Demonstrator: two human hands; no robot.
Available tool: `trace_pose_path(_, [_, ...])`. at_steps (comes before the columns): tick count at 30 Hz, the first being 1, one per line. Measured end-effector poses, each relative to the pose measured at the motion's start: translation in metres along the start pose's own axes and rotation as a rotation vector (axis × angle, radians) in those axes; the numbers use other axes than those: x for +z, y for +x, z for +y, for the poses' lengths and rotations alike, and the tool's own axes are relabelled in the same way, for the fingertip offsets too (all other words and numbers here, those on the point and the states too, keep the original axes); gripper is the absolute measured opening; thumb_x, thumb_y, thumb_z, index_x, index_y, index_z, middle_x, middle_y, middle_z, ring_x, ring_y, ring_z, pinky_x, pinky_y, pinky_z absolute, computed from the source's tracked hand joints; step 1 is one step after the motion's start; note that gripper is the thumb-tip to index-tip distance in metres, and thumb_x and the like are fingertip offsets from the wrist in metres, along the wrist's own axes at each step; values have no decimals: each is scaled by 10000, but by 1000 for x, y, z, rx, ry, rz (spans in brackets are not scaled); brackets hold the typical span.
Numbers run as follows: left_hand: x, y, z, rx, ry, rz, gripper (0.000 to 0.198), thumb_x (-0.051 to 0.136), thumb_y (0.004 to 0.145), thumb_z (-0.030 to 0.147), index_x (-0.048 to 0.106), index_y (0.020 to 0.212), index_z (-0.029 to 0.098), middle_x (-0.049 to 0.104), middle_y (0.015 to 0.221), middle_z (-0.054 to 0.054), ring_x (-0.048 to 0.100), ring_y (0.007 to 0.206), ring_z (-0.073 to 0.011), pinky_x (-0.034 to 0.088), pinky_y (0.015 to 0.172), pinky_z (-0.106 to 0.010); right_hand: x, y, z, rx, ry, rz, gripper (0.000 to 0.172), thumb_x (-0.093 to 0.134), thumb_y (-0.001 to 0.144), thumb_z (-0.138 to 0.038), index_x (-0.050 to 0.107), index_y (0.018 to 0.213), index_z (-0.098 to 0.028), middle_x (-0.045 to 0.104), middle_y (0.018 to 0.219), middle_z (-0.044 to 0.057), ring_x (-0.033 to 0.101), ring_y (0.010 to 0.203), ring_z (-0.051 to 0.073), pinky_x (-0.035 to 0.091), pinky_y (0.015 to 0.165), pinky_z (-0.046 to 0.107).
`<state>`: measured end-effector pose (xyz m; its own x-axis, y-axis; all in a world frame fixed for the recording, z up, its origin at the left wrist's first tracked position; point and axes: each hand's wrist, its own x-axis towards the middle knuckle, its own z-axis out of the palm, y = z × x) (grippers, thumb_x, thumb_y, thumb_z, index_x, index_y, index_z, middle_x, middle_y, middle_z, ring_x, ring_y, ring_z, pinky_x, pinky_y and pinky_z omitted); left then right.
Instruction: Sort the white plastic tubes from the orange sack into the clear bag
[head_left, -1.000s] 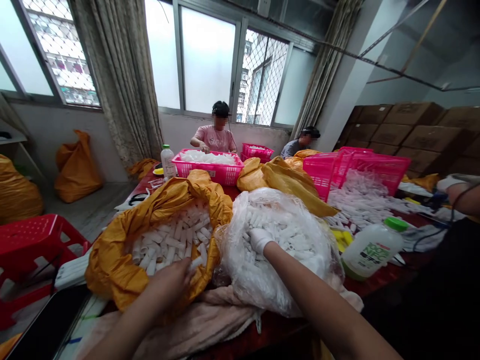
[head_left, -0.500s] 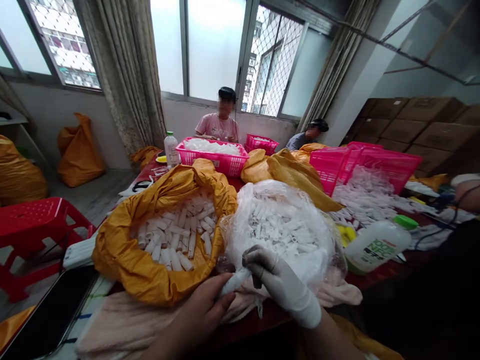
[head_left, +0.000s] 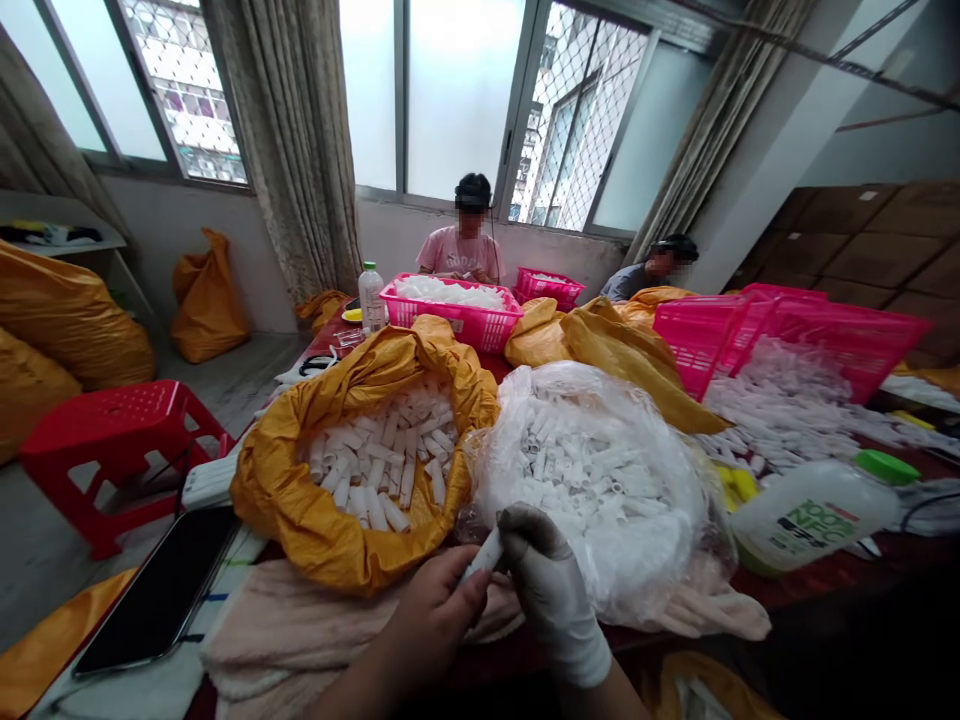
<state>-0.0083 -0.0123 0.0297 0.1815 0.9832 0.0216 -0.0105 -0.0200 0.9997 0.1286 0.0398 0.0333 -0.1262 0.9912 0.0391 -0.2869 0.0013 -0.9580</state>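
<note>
Between my hands is a short white plastic tube (head_left: pixel 486 554), tilted up to the right. My bare left hand (head_left: pixel 435 612) is closed round its lower end, thumb on top. On my right hand (head_left: pixel 551 588) is a white glove with grey, dirty fingertips; its curled fingers pinch the tube's upper end. Just beyond, an orange woven sack (head_left: pixel 281 510) stands with its mouth rolled back, showing many similar white tubes (head_left: pixel 382 465). Beside it on the right, a clear plastic bag (head_left: pixel 645 560) holds more white pieces (head_left: pixel 592 460). A pinkish towel (head_left: pixel 262 625) lies under my hands.
A phone (head_left: pixel 161 590) lies at the left. At the right are a green-capped bottle (head_left: pixel 817 515), a loose heap of clear pieces (head_left: pixel 795 405) and pink baskets (head_left: pixel 847 340). Across the table sits a person (head_left: pixel 461 250) behind a full pink basket (head_left: pixel 457 325). A red stool (head_left: pixel 112 430) stands left.
The view has turned left, so the scene sits further right. My right hand has turned more upright, its fingers still at the tube's upper end. My left hand keeps its hold.
</note>
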Motion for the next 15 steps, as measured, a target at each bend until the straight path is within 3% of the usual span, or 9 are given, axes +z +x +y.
trace_pose_path(2, [2,2,-3,-49,-277,-87,432,504,810,585,542,832,155,397,482,79,304,403,-64,272,424,-193,-1,-2,5,24,83,44,259,818,551,-403,698,716,-242,683,716,-3,588,619,139,516,590,274])
trace_pose_path(4, [4,3,-6,-65,-450,-136,457,544,767,615,499,755,161,387,448,89,254,365,-42,219,390,-186,1,-5,11,24,141,41,245,821,559,-400,700,725,-267,693,739,-18,606,653,132,522,627,260])
trace_pose_path(9, [11,4,-9,-149,-461,-142,471,505,771,643,468,708,178,419,459,78,275,318,-41,193,336,-185,13,-19,23,-89,113,-75,204,709,704,-466,681,817,-298,707,908,10,653,849,180,537,801,331])
trace_pose_path(11, [8,5,-1,-80,-233,-199,425,454,832,583,520,746,173,517,554,34,426,402,-73,336,408,-190,-1,-26,22,-134,-4,3,237,711,701,-451,653,856,-281,698,910,31,661,830,203,551,771,357])
trace_pose_path(12, [4,7,5,-5,-42,-247,372,453,855,524,561,783,175,580,643,4,521,514,-104,416,506,-207,-15,-29,20,-168,-71,106,259,716,693,-443,633,873,-276,688,877,31,663,767,201,561,715,355])
trace_pose_path(15, [-26,24,24,169,683,-305,198,480,866,320,646,889,214,659,924,-53,597,871,-191,454,792,-271,-84,-42,10,-278,-364,477,293,695,695,-448,579,889,-262,632,784,26,614,569,181,534,529,340])
